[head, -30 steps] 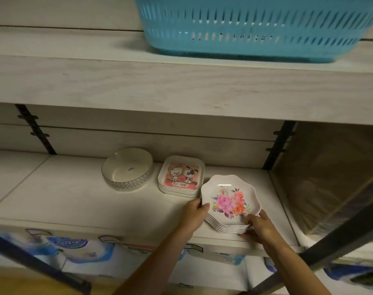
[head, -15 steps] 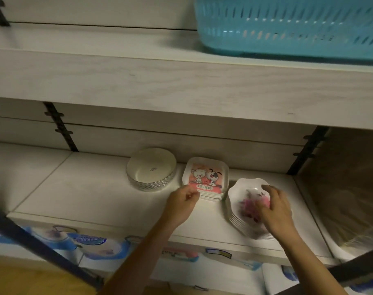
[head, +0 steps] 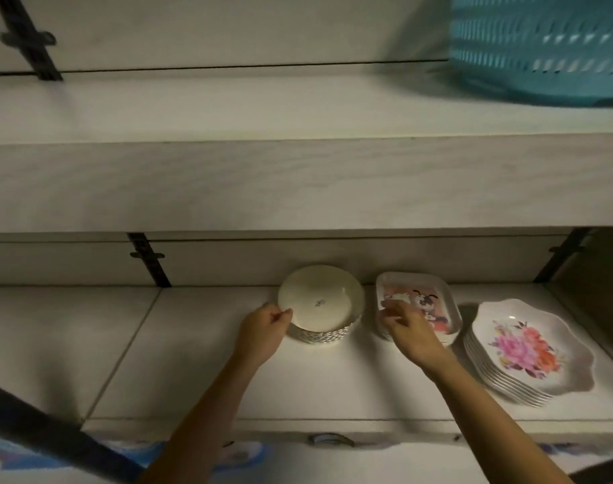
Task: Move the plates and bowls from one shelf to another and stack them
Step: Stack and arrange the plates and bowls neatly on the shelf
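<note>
item: crockery transfer, shelf to shelf. status entry.

progress, as judged: all crockery in view sits on the lower shelf [head: 193,361], already sorted into three piles by kind. no loose single plate or bowl shows. whether this shelf is the source or the destination cannot be told from this view. if it is the destination, stacking looks close to done and only squaring up of the piles remains. if it is the source, every pile has yet to go.

pile 1: bowls [head: 319,302], cream inside, patterned outside, seemingly nested, count not legible. stands near the back wall. the left hand [head: 263,330] has its grip at the left rim, thumb and curled fingers pinching the edge.

pile 2: square plates [head: 427,302], cartoon print, just beside the bowls and apart from them. the right hand [head: 408,331] has its grip on the near left corner, fingers bent over the edge. how far under they reach is hidden.

pile 3: floral plates [head: 528,347], scalloped rim, several deep, near the shelf's front right. no hand on them.

containers: blue basket [head: 542,47], slotted wall, on the upper shelf [head: 228,110] at the right. its contents are out of sight. top bowl of pile 1 holds nothing visible, only a small mark at its bottom.
</note>
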`<state>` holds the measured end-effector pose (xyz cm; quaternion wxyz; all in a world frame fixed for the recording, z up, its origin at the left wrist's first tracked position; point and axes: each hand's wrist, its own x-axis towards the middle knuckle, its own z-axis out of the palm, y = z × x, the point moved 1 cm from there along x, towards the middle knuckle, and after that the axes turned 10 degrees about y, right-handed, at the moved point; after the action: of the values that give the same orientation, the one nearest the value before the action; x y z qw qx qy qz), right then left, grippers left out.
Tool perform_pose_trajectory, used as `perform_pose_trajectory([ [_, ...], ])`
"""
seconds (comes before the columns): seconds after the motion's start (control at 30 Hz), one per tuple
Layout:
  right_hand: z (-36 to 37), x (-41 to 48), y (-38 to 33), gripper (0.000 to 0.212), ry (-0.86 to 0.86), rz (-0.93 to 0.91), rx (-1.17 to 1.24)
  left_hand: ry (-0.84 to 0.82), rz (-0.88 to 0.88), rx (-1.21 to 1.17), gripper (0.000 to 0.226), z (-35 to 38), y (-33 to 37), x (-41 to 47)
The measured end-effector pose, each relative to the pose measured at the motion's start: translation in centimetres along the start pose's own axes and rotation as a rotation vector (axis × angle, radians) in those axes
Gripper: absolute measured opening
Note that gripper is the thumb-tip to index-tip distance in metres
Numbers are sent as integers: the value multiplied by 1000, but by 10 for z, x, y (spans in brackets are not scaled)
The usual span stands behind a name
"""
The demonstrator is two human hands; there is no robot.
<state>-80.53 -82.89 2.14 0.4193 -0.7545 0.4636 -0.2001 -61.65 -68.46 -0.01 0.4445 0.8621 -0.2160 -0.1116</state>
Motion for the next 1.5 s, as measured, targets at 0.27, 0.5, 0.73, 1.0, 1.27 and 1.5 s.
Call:
perform_pose_trajectory([
  [0.27, 50, 28, -5, 44, -121, 272, 170, -259, -354, -260, 41, 18, -14, 42],
  [0.5, 72, 42, 4, 40, -127, 306, 260, -321, -424, -407, 47, 30, -15, 41],
  [0.73, 90, 31, -1, 23, -106, 412, 330, -290, -372, -340, 45, 7, -26, 35],
  [1.0, 141, -8, -25, 30, -137, 428, 335, -287, -355, -301, 38, -56, -67, 29],
  [1.27, 194, -51, -51, 27, -108, 415, 381, -243, -345, -307, 40, -110, -114, 29],
  [1.5, 207, -74, -60, 26, -115, 432, 375, -194, -317, -279, 37, -130, -131, 17],
])
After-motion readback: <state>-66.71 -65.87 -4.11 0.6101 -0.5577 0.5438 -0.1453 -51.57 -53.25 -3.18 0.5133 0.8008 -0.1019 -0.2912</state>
